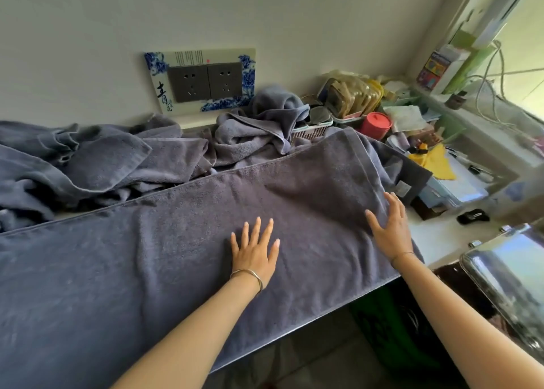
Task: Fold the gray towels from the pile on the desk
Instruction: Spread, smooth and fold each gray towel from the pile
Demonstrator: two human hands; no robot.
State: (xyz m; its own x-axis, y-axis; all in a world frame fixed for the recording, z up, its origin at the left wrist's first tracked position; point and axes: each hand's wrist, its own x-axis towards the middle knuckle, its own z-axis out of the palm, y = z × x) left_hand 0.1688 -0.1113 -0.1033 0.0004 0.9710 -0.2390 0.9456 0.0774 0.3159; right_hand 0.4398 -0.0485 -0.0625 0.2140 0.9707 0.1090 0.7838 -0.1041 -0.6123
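Note:
A long gray towel [164, 253] lies spread flat along the desk, its near edge hanging over the desk front. My left hand [254, 253] rests flat on its middle, fingers straight and spread. Near the towel's right end my right hand [393, 229] presses flat on the cloth, fingers straight. Behind the spread towel a pile of crumpled gray towels [97, 161] covers the back left of the desk, and more bunched gray towels [265, 126] sit below the wall sockets.
Wall sockets [206, 82] are on the back wall. A pink basket [309, 132], a red lid [375, 125], bagged goods and papers crowd the back right. Bare white desk [435, 235] shows right of the towel. A shiny metal lid [506, 279] is at the right edge.

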